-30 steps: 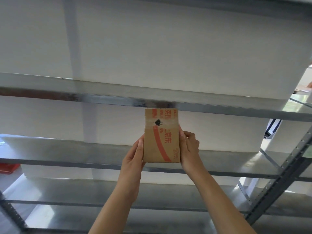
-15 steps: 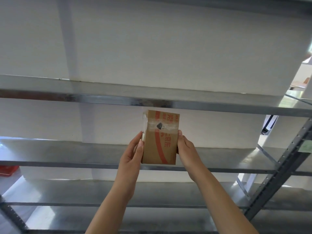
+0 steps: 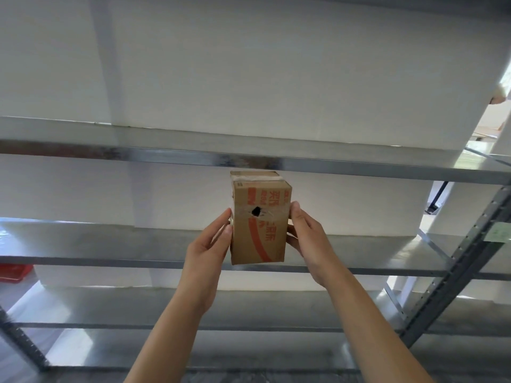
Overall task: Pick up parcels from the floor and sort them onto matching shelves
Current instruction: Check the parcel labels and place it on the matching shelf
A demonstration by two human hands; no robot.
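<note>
A small brown cardboard parcel (image 3: 258,230) with red print, clear tape and a black hole in its front is held upright between both hands. My left hand (image 3: 207,250) presses its left side and my right hand (image 3: 309,241) presses its right side. The parcel hangs in front of the metal shelving, its top just under the upper shelf's front rail (image 3: 166,157) and its bottom level with the middle shelf (image 3: 110,244). Its top face is now visible.
Bare metal shelves run across the view, with a lower shelf (image 3: 83,313) beneath. A perforated grey upright (image 3: 456,266) slants at the right and another (image 3: 19,341) at the lower left. A red crate (image 3: 13,272) sits far left. White wall behind.
The parcel has come down from the upper rail and tipped toward me, so its top face now shows. Both hands stayed on its sides.
</note>
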